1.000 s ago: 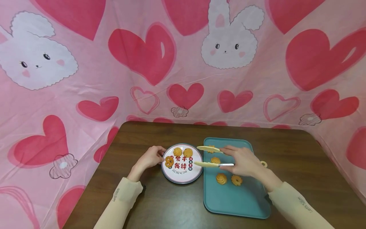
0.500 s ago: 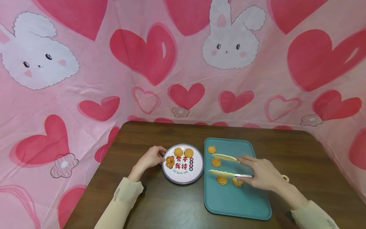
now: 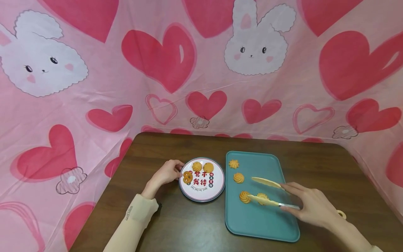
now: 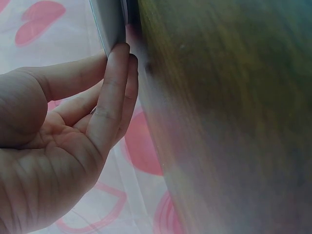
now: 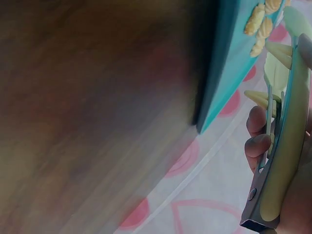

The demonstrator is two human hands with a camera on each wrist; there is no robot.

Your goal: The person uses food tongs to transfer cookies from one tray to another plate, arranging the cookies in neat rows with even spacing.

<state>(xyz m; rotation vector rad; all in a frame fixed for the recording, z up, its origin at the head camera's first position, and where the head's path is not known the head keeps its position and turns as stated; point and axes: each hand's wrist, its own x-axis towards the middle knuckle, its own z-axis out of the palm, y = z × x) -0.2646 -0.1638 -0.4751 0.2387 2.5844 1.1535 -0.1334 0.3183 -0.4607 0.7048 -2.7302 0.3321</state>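
Observation:
My left hand point(image 3: 166, 173) pinches the left rim of a round white plate point(image 3: 206, 196) with red lettering; the left wrist view shows thumb and fingertips on its edge point(image 4: 111, 24). On the plate lie a pretzel-shaped cookie point(image 3: 188, 177), a swirl cookie point(image 3: 197, 166) and a round cookie point(image 3: 208, 167). My right hand point(image 3: 315, 206) holds food tongs point(image 3: 262, 200) with cream tips, spread apart above the teal tray point(image 3: 261, 225). Nothing sits between the tips. Under the lower tip are a swirl cookie point(image 3: 244, 197) and a flower-shaped cookie point(image 3: 262, 196), partly covered.
Farther back on the tray lie another swirl cookie point(image 3: 238, 178) and a small star-shaped cookie point(image 3: 234, 164). The tray stands just right of the plate on a brown wooden table point(image 3: 176, 224). A pink heart-patterned cloth point(image 3: 204, 80) hangs behind the table.
My right hand has carried the spread tongs right and nearer, from the plate's right edge to over the tray's cookies. The left hand and plate have stayed put.

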